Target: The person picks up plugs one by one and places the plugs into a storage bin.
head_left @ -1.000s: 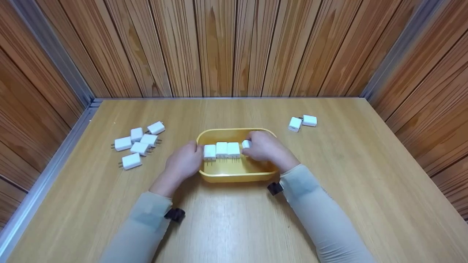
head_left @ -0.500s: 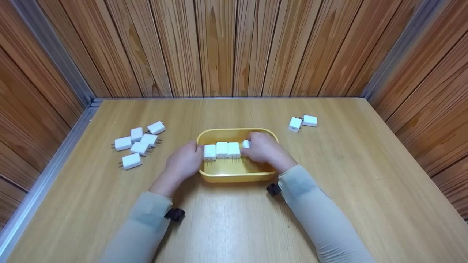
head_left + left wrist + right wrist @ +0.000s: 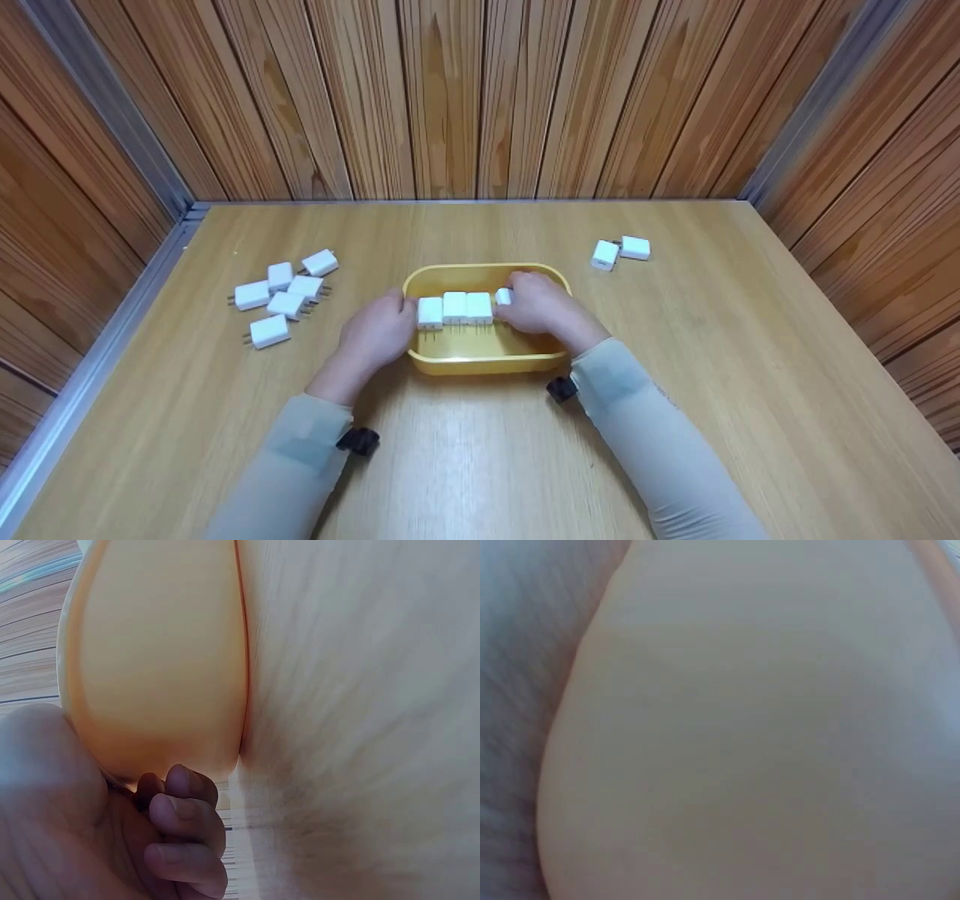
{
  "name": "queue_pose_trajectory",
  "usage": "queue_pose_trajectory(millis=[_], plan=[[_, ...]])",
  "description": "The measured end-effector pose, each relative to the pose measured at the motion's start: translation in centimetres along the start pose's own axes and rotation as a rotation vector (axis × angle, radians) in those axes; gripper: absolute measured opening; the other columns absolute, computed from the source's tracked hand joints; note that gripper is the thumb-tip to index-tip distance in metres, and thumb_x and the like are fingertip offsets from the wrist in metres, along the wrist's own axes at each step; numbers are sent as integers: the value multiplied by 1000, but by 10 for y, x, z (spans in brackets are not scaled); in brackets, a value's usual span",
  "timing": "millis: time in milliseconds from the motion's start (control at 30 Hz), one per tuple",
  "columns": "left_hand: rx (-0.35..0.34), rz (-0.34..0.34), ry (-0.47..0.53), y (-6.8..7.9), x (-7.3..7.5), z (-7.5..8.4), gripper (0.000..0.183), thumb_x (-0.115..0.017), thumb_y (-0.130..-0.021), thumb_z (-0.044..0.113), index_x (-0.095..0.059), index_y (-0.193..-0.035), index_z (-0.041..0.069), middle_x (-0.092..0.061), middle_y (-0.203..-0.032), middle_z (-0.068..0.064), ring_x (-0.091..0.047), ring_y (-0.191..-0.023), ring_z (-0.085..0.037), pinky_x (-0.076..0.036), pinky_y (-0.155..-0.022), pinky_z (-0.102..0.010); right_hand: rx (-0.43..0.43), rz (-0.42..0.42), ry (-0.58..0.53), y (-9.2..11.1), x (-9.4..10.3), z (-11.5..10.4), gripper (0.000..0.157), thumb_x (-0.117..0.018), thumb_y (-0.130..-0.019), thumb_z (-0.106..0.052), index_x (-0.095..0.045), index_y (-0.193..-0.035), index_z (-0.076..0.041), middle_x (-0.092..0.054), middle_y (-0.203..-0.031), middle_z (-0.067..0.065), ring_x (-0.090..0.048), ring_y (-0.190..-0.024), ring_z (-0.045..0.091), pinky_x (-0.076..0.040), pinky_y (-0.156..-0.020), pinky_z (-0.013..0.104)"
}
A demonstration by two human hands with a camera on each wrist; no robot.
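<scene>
A yellow plastic tub [image 3: 491, 367] stands mid-table in the head view. My left hand [image 3: 379, 330] grips its left end; in the left wrist view the fingers [image 3: 191, 817] curl by the tub's outer wall [image 3: 161, 652]. Inside, three white USB charger plugs stand in a row: a left one [image 3: 430, 313], a middle one [image 3: 454, 307] and a right one [image 3: 479, 308], prongs toward me. My right hand [image 3: 536, 304] reaches over the right rim and pinches another white charger plug [image 3: 503, 296], partly hidden by the fingers. The tub's wall [image 3: 742, 727] fills the right wrist view.
Several loose white charger plugs [image 3: 286, 304] lie on the table [image 3: 465, 465] to the left of the tub. Two more, a near one [image 3: 604, 255] and a far one [image 3: 635, 247], lie at the back right. Wood-panelled walls [image 3: 442, 97] enclose the back and sides.
The right wrist and forearm have shifted very slightly left since a second ago. The left hand, tub and loose charger plugs stay as they were.
</scene>
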State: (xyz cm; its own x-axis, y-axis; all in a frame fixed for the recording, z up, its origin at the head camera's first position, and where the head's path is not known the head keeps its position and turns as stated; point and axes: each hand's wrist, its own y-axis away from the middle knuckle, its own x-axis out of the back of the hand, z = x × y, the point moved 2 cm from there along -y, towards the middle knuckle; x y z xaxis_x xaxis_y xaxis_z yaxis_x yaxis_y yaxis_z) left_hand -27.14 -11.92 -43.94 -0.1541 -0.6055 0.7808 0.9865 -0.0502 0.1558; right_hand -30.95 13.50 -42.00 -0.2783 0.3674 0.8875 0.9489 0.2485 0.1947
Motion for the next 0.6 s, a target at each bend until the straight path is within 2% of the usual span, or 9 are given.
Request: queue_pose_trajectory(millis=[333, 467, 600], plan=[[16, -11, 6, 0, 1, 1, 50, -32, -119, 39, -62, -137, 4, -62, -106, -13, -61, -97, -31, -47, -85, -48, -11, -55, 29, 1, 0, 0, 54, -69, -106, -29, -58, -148, 2, -64, -130, 17, -60, -114, 32, -51, -106, 48], [16, -7, 3, 0, 0, 1, 49, -32, -119, 39, -62, -134, 4, -62, -106, -13, -61, -96, -32, -48, -85, -48, -2, -63, 30, 3, 2, -1, 54, -71, -105, -29, -59, -147, 2, -63, -128, 16, -59, -113, 32, -51, -104, 48], [1, 10, -2, 0, 0, 0, 51, -32, -118, 39, -64, -134, 2, -66, -113, -15, -62, -101, -33, -50, -91, -53, 17, -63, 35, 4, 3, -2, 50, -70, -103, -27, -61, -141, 4, -63, -123, 16, -58, -111, 32, -50, -100, 45]])
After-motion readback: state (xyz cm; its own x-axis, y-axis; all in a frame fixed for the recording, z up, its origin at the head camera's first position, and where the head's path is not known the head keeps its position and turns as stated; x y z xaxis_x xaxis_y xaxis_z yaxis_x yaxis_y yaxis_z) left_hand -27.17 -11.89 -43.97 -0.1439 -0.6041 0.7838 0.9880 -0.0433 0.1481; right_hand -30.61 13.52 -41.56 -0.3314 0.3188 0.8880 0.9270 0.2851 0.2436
